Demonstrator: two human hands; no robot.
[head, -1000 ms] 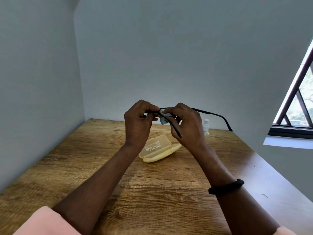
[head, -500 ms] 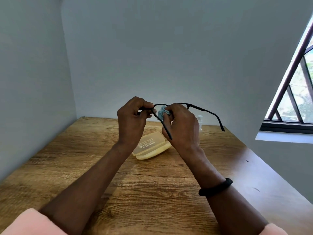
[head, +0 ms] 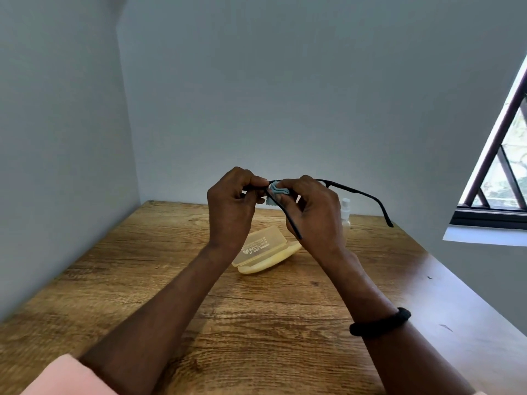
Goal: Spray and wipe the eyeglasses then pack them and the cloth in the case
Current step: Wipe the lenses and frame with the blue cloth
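Tipped flatter than half a second ago, with more of the light-blue cloth bunched into view. Gripping black eyeglasses in mid-air above the wooden table: left hand curled round one end of the frame, right hand pinching the cloth over a lens. Down on the table, pale yellow case lying open beneath the hands; small spray bottle upright behind the right hand.

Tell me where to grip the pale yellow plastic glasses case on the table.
Probably the base's rounded near edge, from the front and above: the pale yellow plastic glasses case seems open on the wooden table, lid tilted back, that edge unobstructed.
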